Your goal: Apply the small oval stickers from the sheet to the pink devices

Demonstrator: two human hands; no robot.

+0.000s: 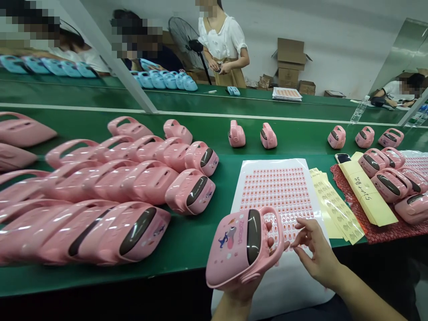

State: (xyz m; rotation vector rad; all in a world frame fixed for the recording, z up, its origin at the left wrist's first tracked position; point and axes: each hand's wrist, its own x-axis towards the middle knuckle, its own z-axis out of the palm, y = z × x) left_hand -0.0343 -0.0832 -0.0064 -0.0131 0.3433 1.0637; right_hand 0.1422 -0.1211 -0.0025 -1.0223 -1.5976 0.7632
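Pink plastic case [234,254] clenched in left grip [239,294]; right grip [317,254] released.
Left fingers [269,240] pass through the case handle. Right fingers spread just beside that handle, holding nothing, above a white sticker sheet [277,196] with rows of small labels, on a green counter [187,254]. Yellow label strips [334,209] lie right of the sheet. More pink cases [100,232] lie in rows at left, others on a red mesh bag [341,187] at right. Further: upright pink case [269,136], blue cases [163,80] on the far counter, standing person [222,40], pedestal fan [183,40], cardboard boxes [290,62].
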